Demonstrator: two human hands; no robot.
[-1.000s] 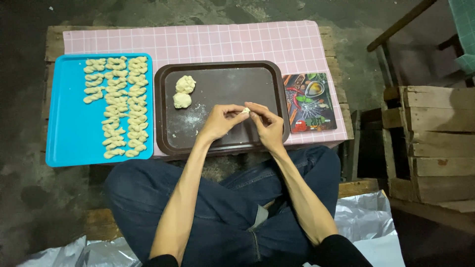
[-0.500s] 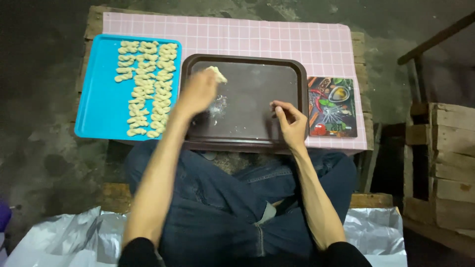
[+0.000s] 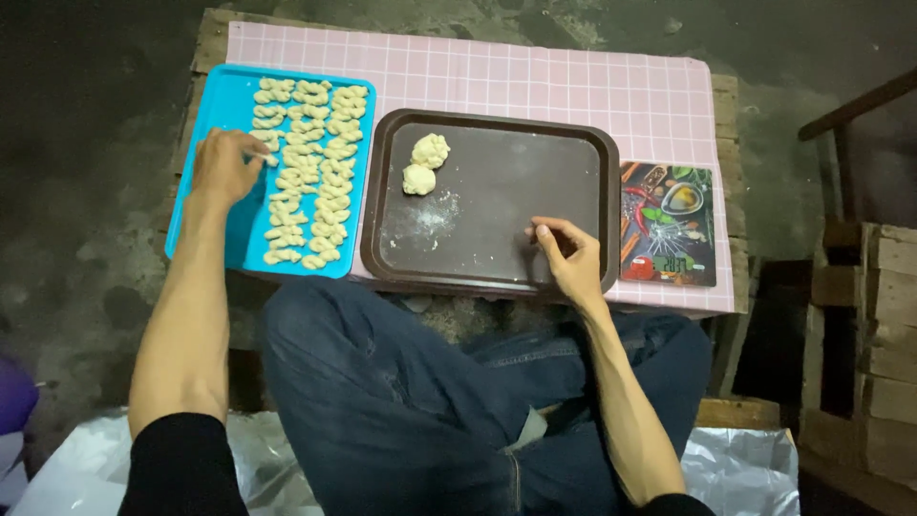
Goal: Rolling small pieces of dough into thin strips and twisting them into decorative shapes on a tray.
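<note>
My left hand (image 3: pixel 223 164) reaches over the blue tray (image 3: pixel 212 115), its fingertips pinched on a small shaped dough piece (image 3: pixel 268 159) at the left edge of the rows of shaped dough pieces (image 3: pixel 310 172). On the brown tray (image 3: pixel 497 129), near its front right corner, rests my right hand (image 3: pixel 571 260) with fingers curled and thumb against forefinger; I see nothing in it. Two lumps of raw dough (image 3: pixel 424 164) lie at the back left of the brown tray, beside a dusting of flour (image 3: pixel 432 216).
Both trays sit on a pink checked cloth (image 3: pixel 535 81) over a low wooden table. A colourful flat kitchen scale (image 3: pixel 669 225) lies right of the brown tray. Wooden crates (image 3: pixel 874 334) stand at the right. Silvery plastic sheeting (image 3: pixel 735 468) covers the floor under my crossed legs.
My hands were together shaping dough over the brown tray. The left hand then swung left to the blue tray with the piece. The right hand stayed on the brown tray.
</note>
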